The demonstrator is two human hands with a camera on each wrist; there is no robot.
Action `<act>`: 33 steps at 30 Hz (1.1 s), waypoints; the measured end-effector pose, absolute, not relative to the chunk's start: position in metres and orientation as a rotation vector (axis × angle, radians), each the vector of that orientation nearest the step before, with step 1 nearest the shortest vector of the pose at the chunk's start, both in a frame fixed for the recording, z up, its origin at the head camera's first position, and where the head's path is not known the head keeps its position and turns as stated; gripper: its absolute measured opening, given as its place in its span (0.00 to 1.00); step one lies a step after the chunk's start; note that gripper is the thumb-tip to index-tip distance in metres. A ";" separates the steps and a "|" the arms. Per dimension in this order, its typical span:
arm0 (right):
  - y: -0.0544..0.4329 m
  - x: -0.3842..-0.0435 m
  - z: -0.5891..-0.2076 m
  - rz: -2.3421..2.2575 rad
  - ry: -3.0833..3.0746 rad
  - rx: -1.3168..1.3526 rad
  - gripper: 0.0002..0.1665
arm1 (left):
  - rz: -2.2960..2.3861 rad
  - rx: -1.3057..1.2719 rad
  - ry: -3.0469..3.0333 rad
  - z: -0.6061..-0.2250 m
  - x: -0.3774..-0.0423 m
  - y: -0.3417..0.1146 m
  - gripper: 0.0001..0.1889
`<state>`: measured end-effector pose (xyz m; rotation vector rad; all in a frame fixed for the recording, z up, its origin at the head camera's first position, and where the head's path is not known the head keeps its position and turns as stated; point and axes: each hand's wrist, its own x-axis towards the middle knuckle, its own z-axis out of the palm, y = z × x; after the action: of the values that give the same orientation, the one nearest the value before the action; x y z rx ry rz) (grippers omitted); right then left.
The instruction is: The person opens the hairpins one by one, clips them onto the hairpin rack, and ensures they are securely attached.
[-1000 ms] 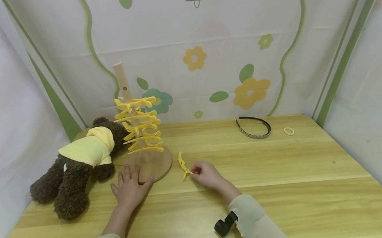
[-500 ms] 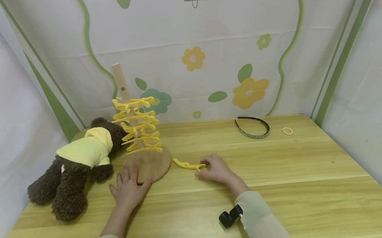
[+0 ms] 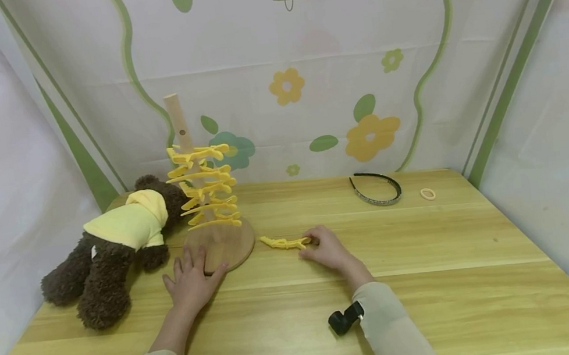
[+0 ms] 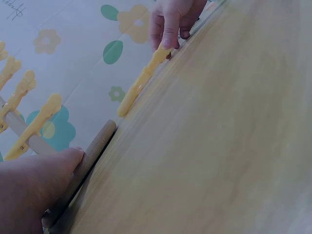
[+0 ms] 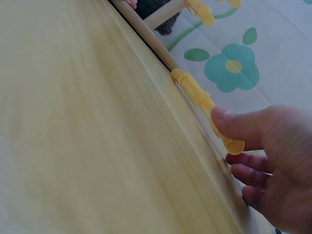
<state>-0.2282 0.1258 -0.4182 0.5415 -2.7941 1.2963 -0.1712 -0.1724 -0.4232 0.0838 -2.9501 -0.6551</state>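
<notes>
My right hand (image 3: 331, 249) pinches a yellow hair clip (image 3: 281, 243) by one end between thumb and fingers. Its other end points left, towards the round wooden base (image 3: 236, 242) of a stand. In the right wrist view the thumb lies along the clip (image 5: 192, 91), low over the tabletop. My left hand (image 3: 189, 285) rests with spread fingers on the near left edge of the base. From that base rises a wooden post (image 3: 177, 116), with several similar yellow clips (image 3: 213, 177) fastened across it one above another.
Left of the stand, a brown teddy bear (image 3: 132, 224) in a yellow hoodie lies on its side, head behind the post. A black headband (image 3: 379, 200) with a glittery front and a small pale ring (image 3: 427, 194) lie at the back right. A patterned curtain (image 3: 248, 41) borders the table.
The right hand has moved a little to the right and back, swinging the clip from pointing away to pointing left at the base. The left hand stays on the base.
</notes>
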 end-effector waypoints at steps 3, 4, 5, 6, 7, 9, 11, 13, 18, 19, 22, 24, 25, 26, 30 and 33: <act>0.131 -0.230 -0.415 1.441 -2.770 0.490 0.20 | -0.659 0.086 -2.950 -0.424 -0.172 -0.172 0.44; 0.133 -0.231 -0.413 1.482 -2.764 0.482 0.20 | -0.662 0.086 -2.950 -0.424 -0.172 -0.172 0.44; 0.135 -0.232 -0.411 1.510 -2.759 0.477 0.20 | -0.663 0.086 -2.950 -0.424 -0.172 -0.172 0.44; 0.136 -0.233 -0.409 1.538 -2.755 0.477 0.20 | -0.663 0.087 -2.951 -0.424 -0.172 -0.172 0.44; 0.138 -0.234 -0.407 1.544 -2.756 0.467 0.20 | -0.664 0.088 -2.953 -0.424 -0.172 -0.171 0.44; 0.141 -0.237 -0.400 1.547 -2.761 0.460 0.20 | -0.663 0.088 -2.956 -0.424 -0.172 -0.171 0.44; 0.145 -0.239 -0.392 1.529 -2.765 0.463 0.19 | -0.662 0.089 -2.959 -0.423 -0.172 -0.172 0.44; 0.149 -0.243 -0.382 1.497 -2.763 0.489 0.19 | -0.665 0.089 -2.962 -0.423 -0.172 -0.172 0.44; 0.154 -0.256 -0.350 1.412 -2.748 0.594 0.21 | -0.659 0.092 -2.960 -0.423 -0.171 -0.172 0.44; 0.154 -0.259 -0.341 1.401 -2.743 0.600 0.20 | -0.658 0.093 -2.960 -0.423 -0.171 -0.172 0.44; 0.151 -0.265 -0.315 1.396 -2.724 0.639 0.19 | -0.661 0.093 -2.962 -0.423 -0.171 -0.172 0.44; 0.147 -0.267 -0.297 1.380 -2.714 0.669 0.18 | -0.666 0.093 -2.963 -0.423 -0.171 -0.172 0.43; 0.145 -0.268 -0.289 1.364 -2.712 0.680 0.19 | -0.668 0.092 -2.963 -0.423 -0.171 -0.172 0.43; 0.143 -0.269 -0.281 1.358 -2.712 0.696 0.19 | -0.670 0.091 -2.962 -0.423 -0.172 -0.173 0.43; 0.137 -0.274 -0.254 1.295 -2.723 0.727 0.20 | -0.674 0.084 -2.961 -0.423 -0.172 -0.173 0.43; 0.134 -0.278 -0.238 1.279 -2.688 0.763 0.19 | -0.674 0.081 -2.964 -0.423 -0.172 -0.173 0.43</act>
<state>-0.2782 0.1336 -0.2378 0.7629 -2.6876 1.2786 -0.1718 -0.1733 -0.4229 0.0809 -2.9639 -0.6743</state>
